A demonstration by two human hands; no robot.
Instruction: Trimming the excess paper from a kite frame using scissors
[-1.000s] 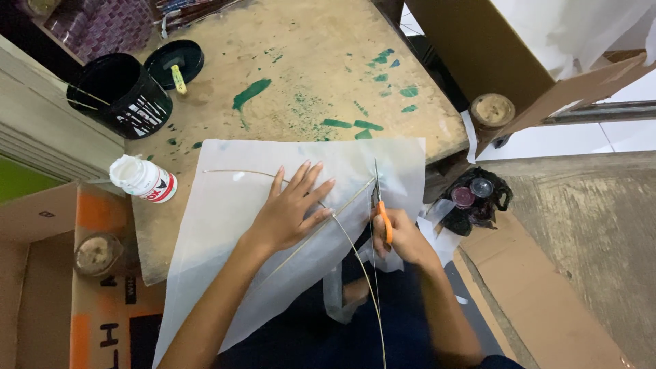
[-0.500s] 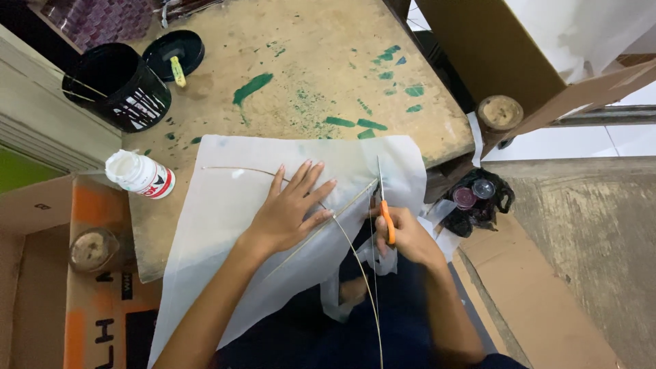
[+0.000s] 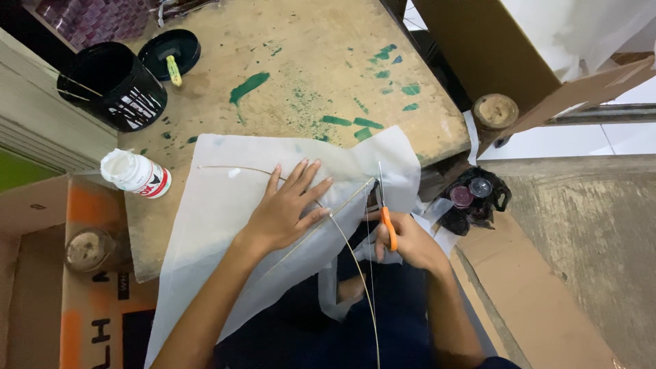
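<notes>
Across the middle of the view a worn wooden tabletop smeared with green paint (image 3: 301, 75) is spread, and most of its near edge is covered by a large sheet of thin white paper (image 3: 219, 212) that hangs off the table toward the person's lap. Two thin bamboo sticks are laid on the sheet — a curved one (image 3: 232, 168) arcing from the sheet's upper left toward the fingers, and a straight one (image 3: 348, 197) running diagonally under the hand toward the scissors.

At the far right a brown cardboard box (image 3: 492, 55) is seen, with a black plastic bag holding small round lidded jars (image 3: 475, 198) below it on the floor. At the upper left of the table a black cylindrical container (image 3: 113, 85) is set, with a black round lid (image 3: 164, 51) just beside it and a white squeeze bottle with a red label (image 3: 137, 175) lying at the table's left edge near the paper.

The left hand (image 3: 287, 208) is pressed flat on the sheet, fingers spread, nothing grasped — the paper and sticks are simply pinned down. The right hand (image 3: 406, 239) is closed around the orange handles of a pair of scissors (image 3: 383, 205), whose blades are pointed up along the paper's right edge, beside the end of the straight stick.
</notes>
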